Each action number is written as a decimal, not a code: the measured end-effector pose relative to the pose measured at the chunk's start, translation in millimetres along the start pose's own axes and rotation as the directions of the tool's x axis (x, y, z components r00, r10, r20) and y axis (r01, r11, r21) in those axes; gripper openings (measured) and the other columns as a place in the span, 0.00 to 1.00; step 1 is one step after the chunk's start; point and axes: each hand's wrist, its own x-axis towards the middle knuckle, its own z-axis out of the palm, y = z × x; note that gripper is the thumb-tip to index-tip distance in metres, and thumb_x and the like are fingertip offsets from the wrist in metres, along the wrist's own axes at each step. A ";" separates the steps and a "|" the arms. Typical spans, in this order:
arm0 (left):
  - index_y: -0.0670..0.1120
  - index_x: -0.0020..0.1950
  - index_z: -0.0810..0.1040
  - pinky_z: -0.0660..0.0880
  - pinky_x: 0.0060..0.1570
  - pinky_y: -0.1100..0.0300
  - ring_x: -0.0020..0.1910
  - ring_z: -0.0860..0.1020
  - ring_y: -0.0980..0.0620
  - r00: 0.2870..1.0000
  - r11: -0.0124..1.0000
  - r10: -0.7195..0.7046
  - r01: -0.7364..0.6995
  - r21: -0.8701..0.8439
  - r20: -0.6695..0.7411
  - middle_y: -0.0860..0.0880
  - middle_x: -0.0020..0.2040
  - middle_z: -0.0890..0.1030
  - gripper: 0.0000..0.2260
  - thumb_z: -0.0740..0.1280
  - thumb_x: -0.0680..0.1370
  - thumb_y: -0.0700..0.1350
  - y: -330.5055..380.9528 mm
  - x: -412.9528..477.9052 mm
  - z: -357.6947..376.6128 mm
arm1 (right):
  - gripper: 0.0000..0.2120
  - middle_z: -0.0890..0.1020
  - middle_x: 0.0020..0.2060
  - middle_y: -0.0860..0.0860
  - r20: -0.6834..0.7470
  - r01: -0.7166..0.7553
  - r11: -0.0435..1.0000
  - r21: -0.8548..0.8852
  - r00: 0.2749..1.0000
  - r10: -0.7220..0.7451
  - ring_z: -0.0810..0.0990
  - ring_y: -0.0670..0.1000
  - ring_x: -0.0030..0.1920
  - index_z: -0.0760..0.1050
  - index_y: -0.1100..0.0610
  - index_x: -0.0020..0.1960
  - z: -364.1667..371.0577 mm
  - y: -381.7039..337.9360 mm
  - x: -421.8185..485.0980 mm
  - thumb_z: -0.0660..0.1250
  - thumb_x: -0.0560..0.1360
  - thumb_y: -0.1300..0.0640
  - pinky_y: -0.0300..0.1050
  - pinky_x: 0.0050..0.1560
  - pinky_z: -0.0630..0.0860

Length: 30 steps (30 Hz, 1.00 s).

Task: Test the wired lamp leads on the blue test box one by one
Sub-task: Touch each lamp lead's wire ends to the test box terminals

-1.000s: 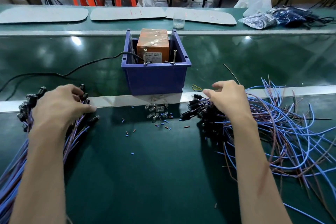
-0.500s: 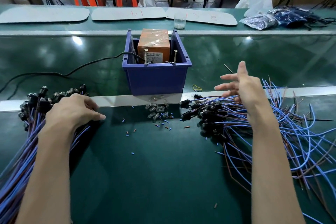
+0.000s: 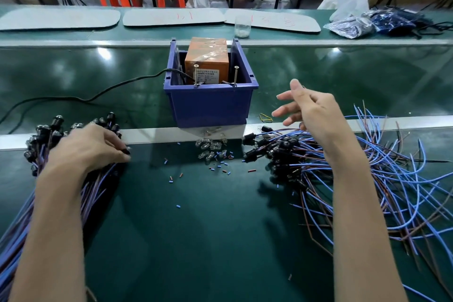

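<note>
I'm hovering R hand (image 3: 316, 115), fingers spread, over lamp leads (image 3: 382, 179), prob. light, floppy; L hand (image 3: 83, 149) curling on bundle (image 3: 14, 240); pinching at sockets (image 3: 250, 135) looks best.

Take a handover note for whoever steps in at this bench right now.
Left hand rests on the bundled blue-and-brown wired lamp leads at left; grip unclear.
Right hand open, empty, raised over the loose pile of leads at right.
Blue plastic test box stands centre, between both; no lead touches its two upright screws.
Tested count unknown.
To do: pick one lead, touch it to the screws, repeat.
</note>
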 end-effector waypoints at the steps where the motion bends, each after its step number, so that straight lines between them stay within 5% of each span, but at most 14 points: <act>1: 0.54 0.35 0.81 0.78 0.52 0.51 0.45 0.80 0.46 0.998 0.999 0.015 -0.018 -0.048 -0.061 0.49 0.41 0.84 0.08 0.80 0.63 0.51 -2.0 0.3 -4.4 | 0.18 0.86 0.38 0.53 0.011 0.014 1.000 0.008 1.000 -0.014 0.76 0.45 0.29 0.80 0.53 0.45 1.3 -3.0 -1.3 0.57 0.81 0.43 0.35 0.36 0.67; 4: 0.53 0.38 0.78 0.78 0.51 0.41 0.45 0.81 0.41 0.948 0.965 0.099 -0.166 -0.204 -0.302 0.46 0.43 0.83 0.11 0.70 0.63 0.57 -7.9 2.1 -16.9 | 0.17 0.85 0.37 0.53 0.044 0.064 0.997 0.039 0.997 -0.066 0.76 0.45 0.29 0.80 0.54 0.46 7.9 -11.0 -4.9 0.58 0.81 0.45 0.29 0.32 0.67; 8: 0.59 0.55 0.70 0.75 0.40 0.61 0.45 0.81 0.50 0.801 0.949 0.173 -0.292 -0.120 -0.574 0.57 0.41 0.78 0.17 0.59 0.69 0.62 -8.9 10.1 -32.7 | 0.16 0.85 0.35 0.52 0.109 0.118 0.990 0.075 0.986 -0.125 0.77 0.45 0.28 0.80 0.55 0.46 19.3 -19.7 -10.1 0.59 0.81 0.47 0.27 0.30 0.67; 11: 0.64 0.55 0.74 0.75 0.44 0.61 0.41 0.76 0.63 0.680 0.884 0.168 -0.425 -0.197 -0.714 0.58 0.43 0.78 0.13 0.60 0.72 0.62 9.9 4.7 -38.4 | 0.15 0.85 0.35 0.51 0.168 0.150 0.983 0.104 0.972 -0.166 0.77 0.46 0.29 0.80 0.55 0.46 27.3 -25.5 -14.6 0.59 0.81 0.48 0.28 0.31 0.68; 13: 0.71 0.50 0.74 0.77 0.44 0.59 0.40 0.76 0.62 0.605 0.838 0.172 -0.504 -0.207 -0.777 0.60 0.44 0.79 0.07 0.61 0.74 0.67 33.7 -14.7 -36.0 | 0.14 0.85 0.36 0.50 0.196 0.165 0.976 0.142 0.962 -0.191 0.77 0.46 0.30 0.80 0.54 0.46 32.2 -30.1 -18.3 0.59 0.81 0.50 0.28 0.31 0.68; 15: 0.68 0.51 0.76 0.78 0.45 0.60 0.43 0.79 0.60 0.549 0.748 0.162 -0.610 -0.261 -0.820 0.57 0.51 0.81 0.13 0.62 0.72 0.71 62.2 -41.0 -32.9 | 0.11 0.85 0.38 0.49 0.221 0.175 0.965 0.197 0.951 -0.218 0.79 0.46 0.31 0.80 0.53 0.48 35.8 -34.1 -22.0 0.60 0.81 0.51 0.30 0.32 0.69; 20: 0.43 0.52 0.83 0.79 0.42 0.62 0.42 0.81 0.54 0.198 0.395 0.471 -0.919 0.005 -0.860 0.52 0.49 0.80 0.06 0.72 0.76 0.42 123.5 -93.1 -6.9 | 0.15 0.82 0.49 0.52 0.406 0.098 0.876 0.473 0.858 -0.315 0.83 0.48 0.44 0.73 0.57 0.63 46.0 -42.3 -31.5 0.63 0.78 0.56 0.37 0.40 0.78; 24: 0.44 0.57 0.78 0.75 0.48 0.70 0.43 0.79 0.61 0.381 0.356 0.531 -0.911 -0.209 -0.757 0.54 0.51 0.80 0.19 0.71 0.69 0.31 145.2 -107.9 11.9 | 0.11 0.81 0.49 0.57 0.310 0.069 0.741 0.668 0.880 -0.360 0.81 0.53 0.51 0.75 0.65 0.59 56.2 -46.3 -36.5 0.60 0.79 0.64 0.48 0.58 0.78; 26: 0.46 0.60 0.71 0.75 0.53 0.64 0.50 0.79 0.57 0.444 0.274 0.539 -0.896 -0.349 -0.716 0.48 0.56 0.78 0.22 0.69 0.69 0.32 148.6 -111.9 15.9 | 0.10 0.82 0.48 0.59 0.216 0.072 0.704 0.707 0.925 -0.312 0.81 0.55 0.50 0.76 0.66 0.58 56.2 -46.9 -34.7 0.61 0.78 0.66 0.51 0.60 0.77; 28: 0.46 0.55 0.72 0.75 0.53 0.62 0.49 0.78 0.54 0.521 0.179 0.484 -0.845 -0.504 -0.703 0.43 0.54 0.77 0.14 0.67 0.72 0.35 151.4 -114.6 18.6 | 0.09 0.82 0.47 0.58 0.185 0.078 0.692 0.717 0.937 -0.297 0.81 0.54 0.49 0.77 0.66 0.57 54.8 -46.5 -33.2 0.62 0.78 0.67 0.49 0.58 0.79; 30: 0.46 0.45 0.76 0.74 0.48 0.63 0.44 0.78 0.56 0.633 0.186 0.392 -0.765 -0.616 -0.668 0.43 0.46 0.79 0.03 0.64 0.73 0.40 153.4 -116.5 16.3 | 0.10 0.82 0.48 0.58 0.198 0.079 0.709 0.700 0.933 -0.300 0.81 0.53 0.50 0.76 0.65 0.57 54.2 -45.2 -33.1 0.63 0.77 0.69 0.46 0.52 0.81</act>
